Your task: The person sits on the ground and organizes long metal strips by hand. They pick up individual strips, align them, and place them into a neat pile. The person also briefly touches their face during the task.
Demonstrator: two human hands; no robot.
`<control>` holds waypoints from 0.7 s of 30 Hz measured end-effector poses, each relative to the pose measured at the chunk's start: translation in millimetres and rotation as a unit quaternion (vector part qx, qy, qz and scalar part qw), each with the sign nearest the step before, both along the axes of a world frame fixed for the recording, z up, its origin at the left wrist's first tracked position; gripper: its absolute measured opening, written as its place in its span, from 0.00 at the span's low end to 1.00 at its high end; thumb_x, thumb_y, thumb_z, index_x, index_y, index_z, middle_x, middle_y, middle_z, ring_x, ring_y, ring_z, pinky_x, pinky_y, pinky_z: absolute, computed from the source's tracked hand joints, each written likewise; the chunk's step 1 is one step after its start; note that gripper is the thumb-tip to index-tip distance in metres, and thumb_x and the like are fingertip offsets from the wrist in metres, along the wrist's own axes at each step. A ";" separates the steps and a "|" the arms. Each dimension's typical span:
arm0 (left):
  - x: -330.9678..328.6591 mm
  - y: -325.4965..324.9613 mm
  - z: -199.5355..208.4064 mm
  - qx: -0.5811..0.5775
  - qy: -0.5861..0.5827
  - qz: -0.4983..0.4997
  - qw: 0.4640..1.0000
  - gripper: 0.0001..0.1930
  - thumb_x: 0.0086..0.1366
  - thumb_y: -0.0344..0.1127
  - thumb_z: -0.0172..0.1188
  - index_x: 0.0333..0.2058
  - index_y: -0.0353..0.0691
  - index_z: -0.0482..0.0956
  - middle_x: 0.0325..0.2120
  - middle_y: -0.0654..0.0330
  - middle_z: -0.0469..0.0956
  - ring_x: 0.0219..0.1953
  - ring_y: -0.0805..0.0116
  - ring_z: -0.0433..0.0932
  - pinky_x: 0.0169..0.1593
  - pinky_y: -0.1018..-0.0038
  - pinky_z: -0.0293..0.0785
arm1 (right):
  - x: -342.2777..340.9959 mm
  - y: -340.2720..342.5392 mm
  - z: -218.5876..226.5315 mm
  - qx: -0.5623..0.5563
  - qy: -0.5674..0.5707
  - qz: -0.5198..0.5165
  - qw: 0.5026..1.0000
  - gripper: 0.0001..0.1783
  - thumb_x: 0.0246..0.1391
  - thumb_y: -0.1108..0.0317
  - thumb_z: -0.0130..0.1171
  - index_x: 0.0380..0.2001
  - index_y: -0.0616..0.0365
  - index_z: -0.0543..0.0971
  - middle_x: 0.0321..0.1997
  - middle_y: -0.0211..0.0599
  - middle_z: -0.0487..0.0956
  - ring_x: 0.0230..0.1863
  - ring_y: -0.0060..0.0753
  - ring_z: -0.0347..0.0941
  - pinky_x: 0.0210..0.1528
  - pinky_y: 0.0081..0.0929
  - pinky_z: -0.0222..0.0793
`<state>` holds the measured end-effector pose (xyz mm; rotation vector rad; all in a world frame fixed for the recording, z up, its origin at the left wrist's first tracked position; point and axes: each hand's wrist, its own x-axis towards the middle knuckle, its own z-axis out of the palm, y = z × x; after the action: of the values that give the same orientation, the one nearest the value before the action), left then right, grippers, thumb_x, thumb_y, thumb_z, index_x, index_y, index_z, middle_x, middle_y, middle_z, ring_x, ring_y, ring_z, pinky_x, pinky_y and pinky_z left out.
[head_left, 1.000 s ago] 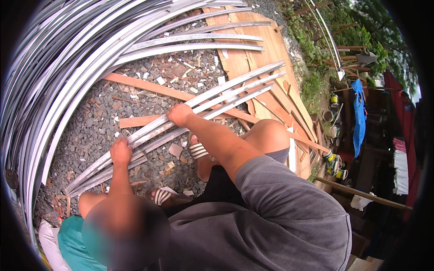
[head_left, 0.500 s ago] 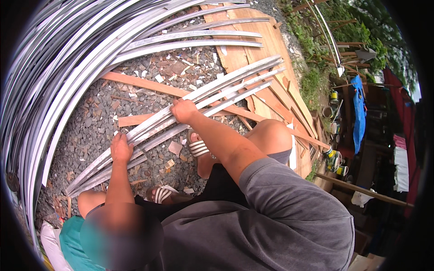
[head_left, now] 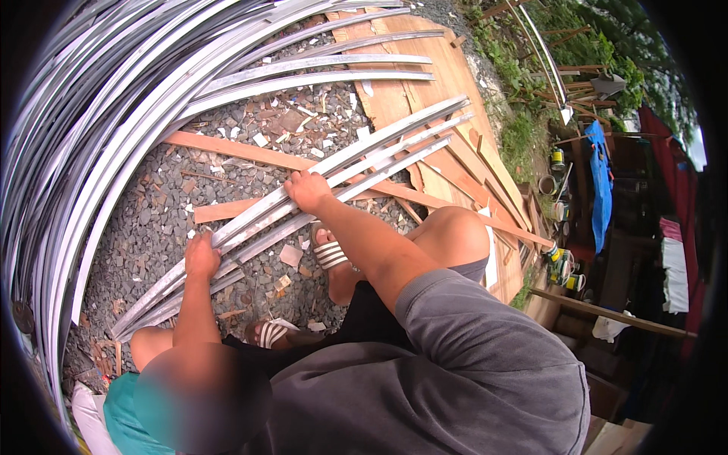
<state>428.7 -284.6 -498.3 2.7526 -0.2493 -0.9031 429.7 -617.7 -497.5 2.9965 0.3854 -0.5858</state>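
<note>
Holding metal strips (head_left: 254,211), grey gravel (head_left: 159,201), plywood (head_left: 409,95), greenery (head_left: 516,133)

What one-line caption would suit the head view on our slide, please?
A person's left hand and right hand grasp long metal strips over gravel, near wooden boards.

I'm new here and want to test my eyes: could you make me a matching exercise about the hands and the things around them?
1. Left hand
2. Sandals
3. Right hand
4. Tarp

A. On the silvery strips, nearer the plywood
B. Blue, at the picture's right
C. On the silvery strips, farther from the plywood
D. White-striped, on the feet

Pairs: 1-C, 2-D, 3-A, 4-B
</note>
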 end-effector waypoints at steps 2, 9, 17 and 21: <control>-2.8 0.4 -4.8 -0.006 -0.006 0.004 1.000 0.28 0.59 0.33 0.69 0.58 0.40 0.74 0.54 0.48 0.75 0.59 0.47 0.71 0.63 0.58 0.68 | 2.6 -3.6 -0.6 0.008 0.023 0.006 1.000 0.11 0.58 0.67 0.54 0.41 0.51 0.83 0.47 0.40 0.81 0.50 0.41 0.79 0.45 0.40 0.80; -4.5 2.1 3.2 -0.030 -0.038 0.010 0.999 0.25 0.58 0.31 0.69 0.55 0.39 0.76 0.52 0.49 0.76 0.57 0.47 0.72 0.62 0.57 0.68 | 8.1 -9.5 11.7 0.012 0.010 0.065 0.998 0.10 0.57 0.67 0.55 0.35 0.54 0.84 0.42 0.39 0.82 0.47 0.41 0.81 0.42 0.39 0.80; 3.2 4.8 37.5 -0.041 0.013 0.007 0.999 0.24 0.55 0.30 0.71 0.51 0.37 0.77 0.51 0.49 0.77 0.56 0.47 0.73 0.62 0.57 0.69 | 8.9 -18.6 34.9 0.028 -0.014 0.137 0.990 0.09 0.55 0.67 0.55 0.33 0.54 0.84 0.39 0.40 0.83 0.42 0.44 0.83 0.39 0.41 0.80; -2.8 2.2 36.9 -0.014 0.009 -0.041 0.999 0.24 0.55 0.30 0.71 0.51 0.38 0.76 0.53 0.49 0.76 0.57 0.47 0.73 0.61 0.56 0.70 | -1.9 -21.4 30.9 0.036 0.012 0.129 0.991 0.09 0.55 0.67 0.55 0.33 0.54 0.85 0.39 0.41 0.85 0.41 0.45 0.84 0.41 0.42 0.80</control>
<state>425.9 -282.4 -461.4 2.7241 -0.3715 -0.9372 427.8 -639.1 -466.6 2.9390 0.7953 -0.5937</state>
